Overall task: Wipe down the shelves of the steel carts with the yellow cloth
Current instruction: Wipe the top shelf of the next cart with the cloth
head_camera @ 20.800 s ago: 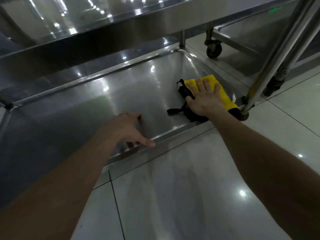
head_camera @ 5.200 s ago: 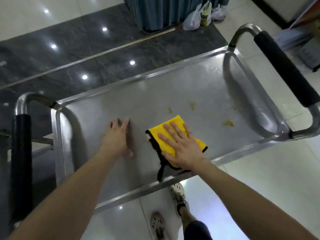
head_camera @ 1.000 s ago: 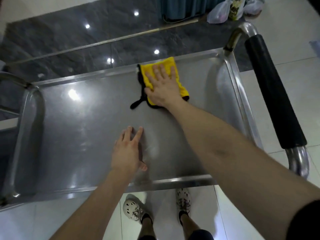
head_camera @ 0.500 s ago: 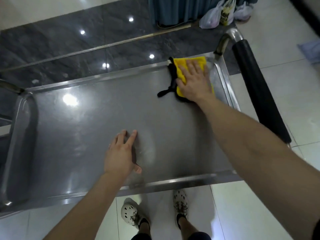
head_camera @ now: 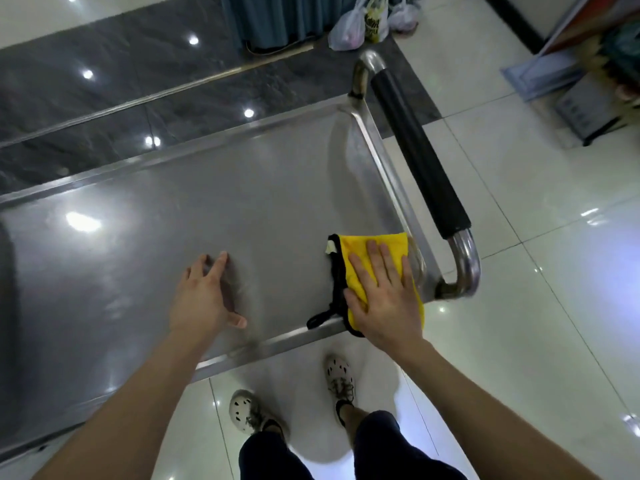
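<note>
The steel cart's top shelf (head_camera: 194,216) fills the middle of the head view, seen from above. The yellow cloth (head_camera: 391,249), edged in black, lies in the shelf's near right corner, partly over the front rim. My right hand (head_camera: 384,299) presses flat on the cloth with straight fingers. My left hand (head_camera: 204,299) rests on the bare steel to the cloth's left, fingers spread and fingertips touching the shelf.
The cart's black-padded handle (head_camera: 419,150) runs along the right end on a steel tube. Plastic bags (head_camera: 363,26) lie on the floor beyond the cart. My two feet in pale shoes (head_camera: 291,393) stand on white tiles just in front of the shelf's rim.
My right hand has drawn the cloth from the far right corner back along the right edge to the near right corner. The left hand stays planted on the shelf.
</note>
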The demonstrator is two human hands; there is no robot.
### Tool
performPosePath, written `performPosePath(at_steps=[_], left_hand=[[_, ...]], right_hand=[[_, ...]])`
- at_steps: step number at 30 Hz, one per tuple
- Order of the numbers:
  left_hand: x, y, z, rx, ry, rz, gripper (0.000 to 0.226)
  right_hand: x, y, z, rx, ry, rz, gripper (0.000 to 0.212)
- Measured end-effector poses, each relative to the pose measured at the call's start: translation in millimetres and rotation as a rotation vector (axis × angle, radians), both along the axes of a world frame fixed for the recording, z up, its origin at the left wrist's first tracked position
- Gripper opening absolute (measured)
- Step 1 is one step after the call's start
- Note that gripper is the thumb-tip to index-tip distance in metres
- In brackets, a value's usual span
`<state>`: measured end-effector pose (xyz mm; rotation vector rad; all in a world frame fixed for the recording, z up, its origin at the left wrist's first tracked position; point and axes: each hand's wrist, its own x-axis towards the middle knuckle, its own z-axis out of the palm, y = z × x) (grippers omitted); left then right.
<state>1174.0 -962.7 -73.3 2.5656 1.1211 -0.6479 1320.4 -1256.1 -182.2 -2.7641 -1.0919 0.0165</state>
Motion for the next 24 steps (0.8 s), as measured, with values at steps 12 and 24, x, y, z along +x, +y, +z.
performPosePath(at_steps=[12,24], left_hand=[[-1,4,-5,0.069,-0.014,-0.044,0.149],[1,5,-7,-0.019,-0.021,0.038,0.151]], right_hand=[[-27,151,4,0.06,0.079,0.439,0.068],[220,251,22,-0.104,0.122,-0.165,0.083]])
